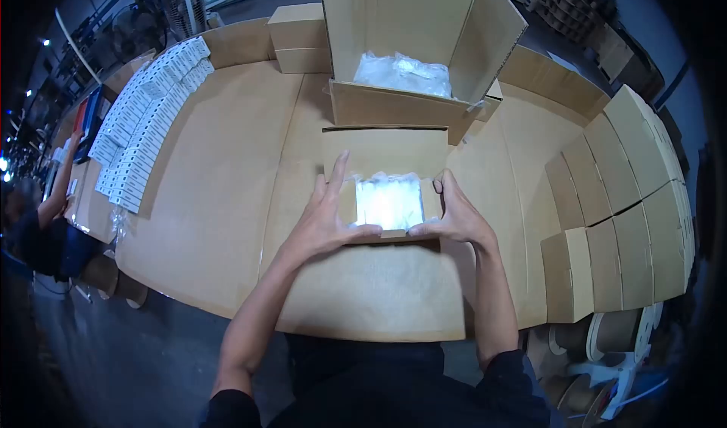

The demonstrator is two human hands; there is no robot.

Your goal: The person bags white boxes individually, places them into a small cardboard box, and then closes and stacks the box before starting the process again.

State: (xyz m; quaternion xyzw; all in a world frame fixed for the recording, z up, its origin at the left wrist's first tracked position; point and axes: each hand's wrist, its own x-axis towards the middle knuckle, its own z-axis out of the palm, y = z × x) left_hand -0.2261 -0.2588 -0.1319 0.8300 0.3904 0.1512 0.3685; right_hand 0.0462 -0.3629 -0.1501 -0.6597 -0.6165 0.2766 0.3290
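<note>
Now L hand (327, 220) & R hand (454, 220) grip small box (390, 205), flap pointing away.

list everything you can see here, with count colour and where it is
small open box: 1, brown cardboard, table centre, between both hands
plastic-wrapped packet: 1, clear and white, inside the small open box
large open carton: 1, brown, behind the small box, flaps up
plastic bags: a heap, clear, inside the large open carton
closed boxes: 2 stacked, brown, far side left of the carton
folded boxes: many, brown, in rows at the right edge
small white cartons: many, white, in rows at far left
table: 1, covered in brown cardboard
fan: 1, grey, top left
another person: 1, dark top, left edge
left hand: on the small box's left side
right hand: on its right side
</note>
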